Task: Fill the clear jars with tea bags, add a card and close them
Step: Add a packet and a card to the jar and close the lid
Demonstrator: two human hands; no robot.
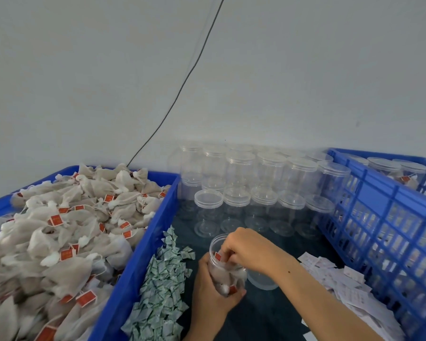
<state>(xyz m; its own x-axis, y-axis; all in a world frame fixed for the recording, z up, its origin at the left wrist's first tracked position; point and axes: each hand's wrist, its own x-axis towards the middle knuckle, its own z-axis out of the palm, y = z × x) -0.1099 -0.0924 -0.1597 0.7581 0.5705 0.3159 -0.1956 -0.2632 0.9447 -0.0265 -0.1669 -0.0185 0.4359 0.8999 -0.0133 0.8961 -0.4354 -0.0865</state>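
A clear lidless jar [225,264], tilted and partly filled with tea bags [228,279], sits above the dark table.

The light is soft and even, and the shadows are faint. The whole picture looks a bit blurry. Straight lines bend near the edges. The clear jars [241,183] show pale shine.

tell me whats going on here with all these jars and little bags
A person is packing tea bags into a clear jar. The left hand grips the jar, tilted, over the dark table, while the right hand has its fingers in the jar's mouth, pushing tea bags in. A blue crate heaped with tea bags sits to the left, lidded empty jars stand behind, and cards lie to the right.
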